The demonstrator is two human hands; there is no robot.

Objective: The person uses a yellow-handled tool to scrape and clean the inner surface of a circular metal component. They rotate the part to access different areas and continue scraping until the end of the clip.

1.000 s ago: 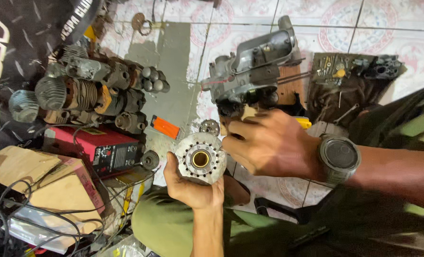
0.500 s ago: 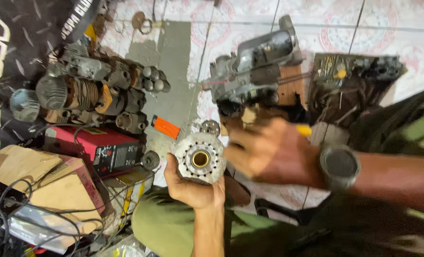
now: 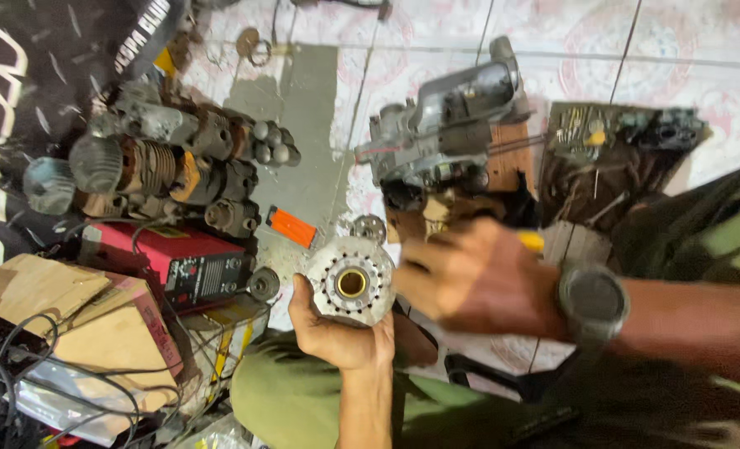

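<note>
**Round metal part held over a cluttered tiled floor**

At the left of the frame, a heap of old engine parts [image 3: 162,170] is seen above a red machine case [image 3: 175,262] and cardboard boxes [image 3: 62,320]. An orange tag [image 3: 291,227] lies on the tiled floor [image 3: 686,50] just right of them. At lower centre, a round metal part [image 3: 352,281] with a brass-coloured bore is cupped from below by the left hand [image 3: 341,333], fingers curled around its rim. Just to its right, the blurred right hand [image 3: 478,278] is seen with a wristwatch [image 3: 593,301]; whether anything is gripped cannot be told. A grey engine casing [image 3: 449,125] is set above, at upper centre.
</note>
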